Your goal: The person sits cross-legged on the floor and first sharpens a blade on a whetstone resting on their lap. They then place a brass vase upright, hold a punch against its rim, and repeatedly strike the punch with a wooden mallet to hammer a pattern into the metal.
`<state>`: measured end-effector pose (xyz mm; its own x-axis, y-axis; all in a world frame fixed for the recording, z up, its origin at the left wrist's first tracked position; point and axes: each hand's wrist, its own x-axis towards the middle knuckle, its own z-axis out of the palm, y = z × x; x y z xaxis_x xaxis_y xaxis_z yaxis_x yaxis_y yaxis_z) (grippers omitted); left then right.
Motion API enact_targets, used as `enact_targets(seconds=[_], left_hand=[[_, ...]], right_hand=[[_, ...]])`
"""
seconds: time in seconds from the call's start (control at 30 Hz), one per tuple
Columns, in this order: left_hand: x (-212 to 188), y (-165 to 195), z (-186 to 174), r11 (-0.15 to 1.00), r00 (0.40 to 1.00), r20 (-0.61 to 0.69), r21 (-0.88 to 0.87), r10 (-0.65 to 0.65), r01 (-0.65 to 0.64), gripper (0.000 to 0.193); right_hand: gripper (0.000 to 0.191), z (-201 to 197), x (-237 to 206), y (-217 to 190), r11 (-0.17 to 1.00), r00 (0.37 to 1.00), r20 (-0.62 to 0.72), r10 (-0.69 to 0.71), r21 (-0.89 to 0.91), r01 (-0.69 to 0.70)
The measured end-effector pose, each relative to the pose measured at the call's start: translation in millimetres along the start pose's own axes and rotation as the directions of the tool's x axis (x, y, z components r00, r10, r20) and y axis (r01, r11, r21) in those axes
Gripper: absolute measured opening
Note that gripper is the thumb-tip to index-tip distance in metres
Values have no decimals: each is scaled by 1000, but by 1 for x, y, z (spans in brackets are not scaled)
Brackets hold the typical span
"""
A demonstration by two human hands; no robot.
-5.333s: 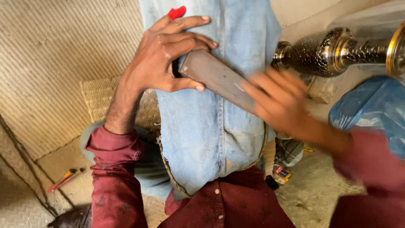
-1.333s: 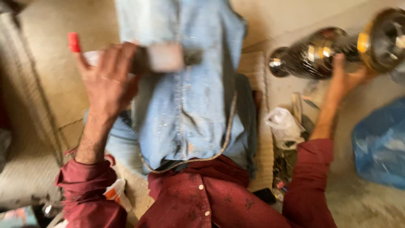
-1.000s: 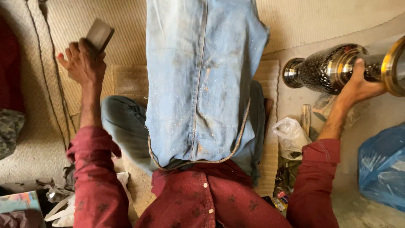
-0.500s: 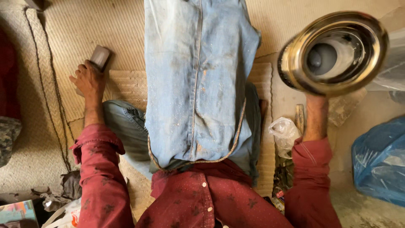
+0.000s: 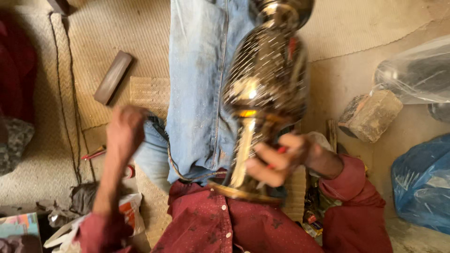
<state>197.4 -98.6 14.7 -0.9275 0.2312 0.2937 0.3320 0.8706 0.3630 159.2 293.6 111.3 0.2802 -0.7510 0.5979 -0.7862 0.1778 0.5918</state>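
Across the lap, centre frame: engraved brass vase (image 5: 262, 107) held by its stem.
Right hand (image 5: 281, 159) clamps the stem; left hand (image 5: 124, 133) hangs loose and empty, whetstone-like block (image 5: 112, 77) lying upper left.

Blurred engraved brass vase (image 5: 265, 93), apparently upside down over the lap.

Bare mat (image 5: 98, 42) around the flat block (image 5: 112, 77)

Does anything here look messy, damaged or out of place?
Mostly clutter: crumpled paper and rags lie on the woven mat near the left hand, and a rough stone block sits on the floor. The metal vase in the right hand looks undamaged, though blurred.
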Motion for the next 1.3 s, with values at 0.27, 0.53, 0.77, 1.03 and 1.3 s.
enact_targets(seconds=[0.27,0.53,0.77,1.03,1.3], left_hand=[[-105,83,41,976,960,279,-210,-1,62,55],[-112,111,51,899,813,579,-386,60,208,52],[-104,123,66,857,816,577,-438,37,271,53],[-103,134,68,845,734,678,-370,-38,386,55],[-120,144,75,-144,627,761,-648,-164,748,52]], right_hand=[[19,23,10,-61,968,988,106,-115,235,88],[33,19,20,-70,975,978,210,7,215,-53],[65,-7,-54,-112,629,742,309,595,396,-669],[15,-8,-73,-148,531,571,515,639,243,-812],[10,-23,-86,-162,580,617,664,423,325,-747]])
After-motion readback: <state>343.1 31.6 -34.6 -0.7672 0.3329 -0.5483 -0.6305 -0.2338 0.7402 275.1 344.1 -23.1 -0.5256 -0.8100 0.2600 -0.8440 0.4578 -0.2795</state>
